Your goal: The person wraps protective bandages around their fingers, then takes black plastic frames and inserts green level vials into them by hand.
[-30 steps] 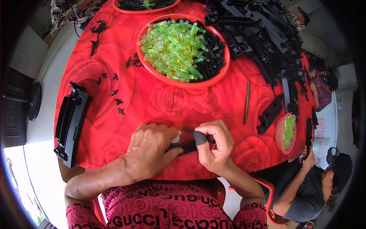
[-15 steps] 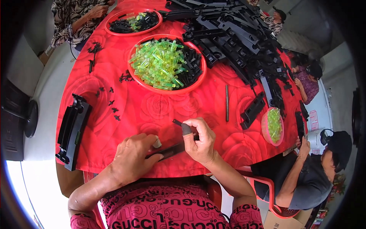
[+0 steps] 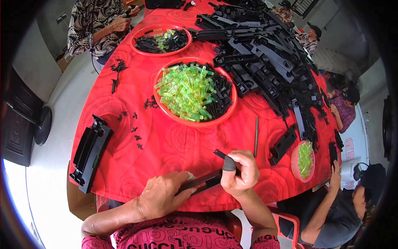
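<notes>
Near the front edge of the table my left hand (image 3: 168, 194) is closed round one end of a long black plastic strip (image 3: 202, 181), with thumb and fingers on either side. The strip slants up toward my right hand (image 3: 242, 172), which partly hides its far end. Between the thumb and forefinger of that right hand a small black plastic piece (image 3: 219, 153) sticks out to the upper left. A dark cover sits on a right fingertip and a pale one on a left finger. Whether my right hand also touches the strip is hidden.
Ahead stands a red basin (image 3: 159, 101) of yellow-green clear pieces and small black parts; another basin (image 3: 134, 46) lies farther. Black mouldings (image 3: 265, 58) are heaped at far right. A finished-looking black moulding (image 3: 90, 153) lies left, a thin rod (image 3: 256, 137) right. A co-worker (image 3: 336, 207) sits at right.
The whole view has shifted, so the table things sit lower and farther right. The black strip now shows more clearly between my hands. Both hands keep their holds.
</notes>
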`<state>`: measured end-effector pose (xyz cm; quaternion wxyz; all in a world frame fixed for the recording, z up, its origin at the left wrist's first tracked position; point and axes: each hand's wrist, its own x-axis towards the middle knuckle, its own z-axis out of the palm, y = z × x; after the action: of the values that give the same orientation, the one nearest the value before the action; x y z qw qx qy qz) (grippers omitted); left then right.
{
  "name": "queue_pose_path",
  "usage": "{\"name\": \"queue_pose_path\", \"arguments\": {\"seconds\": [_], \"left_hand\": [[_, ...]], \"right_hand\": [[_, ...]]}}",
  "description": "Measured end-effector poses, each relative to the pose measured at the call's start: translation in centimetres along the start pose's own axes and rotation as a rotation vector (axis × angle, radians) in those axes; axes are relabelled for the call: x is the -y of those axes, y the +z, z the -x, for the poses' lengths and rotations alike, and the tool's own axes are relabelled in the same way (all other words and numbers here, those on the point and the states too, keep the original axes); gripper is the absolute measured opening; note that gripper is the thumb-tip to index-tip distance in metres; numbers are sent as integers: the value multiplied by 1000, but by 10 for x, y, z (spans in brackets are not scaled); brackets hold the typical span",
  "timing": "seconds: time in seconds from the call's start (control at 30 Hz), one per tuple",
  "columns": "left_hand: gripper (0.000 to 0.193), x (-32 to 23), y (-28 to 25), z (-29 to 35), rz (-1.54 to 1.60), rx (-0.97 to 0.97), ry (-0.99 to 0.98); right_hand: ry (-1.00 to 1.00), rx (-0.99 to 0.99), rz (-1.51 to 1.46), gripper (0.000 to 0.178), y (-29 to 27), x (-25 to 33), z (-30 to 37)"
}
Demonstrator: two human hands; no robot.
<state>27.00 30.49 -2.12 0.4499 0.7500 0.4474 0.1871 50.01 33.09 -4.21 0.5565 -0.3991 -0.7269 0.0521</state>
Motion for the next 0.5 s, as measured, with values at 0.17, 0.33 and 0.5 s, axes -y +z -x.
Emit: {"name": "queue_pose_path", "arguments": {"seconds": [0.17,0.33,0.5], "left_hand": [[27,-11,-23,-7,33,216,-180],[28,3,-18,-14,42,181,-136],[32,9,-15,-19,153,184,-215]], "right_hand": [[106,21,-48,19,5,-9,-6],[165,80,-122,15,4,-14,-9],[151,51,-141,20,13,-18,-2]]}}
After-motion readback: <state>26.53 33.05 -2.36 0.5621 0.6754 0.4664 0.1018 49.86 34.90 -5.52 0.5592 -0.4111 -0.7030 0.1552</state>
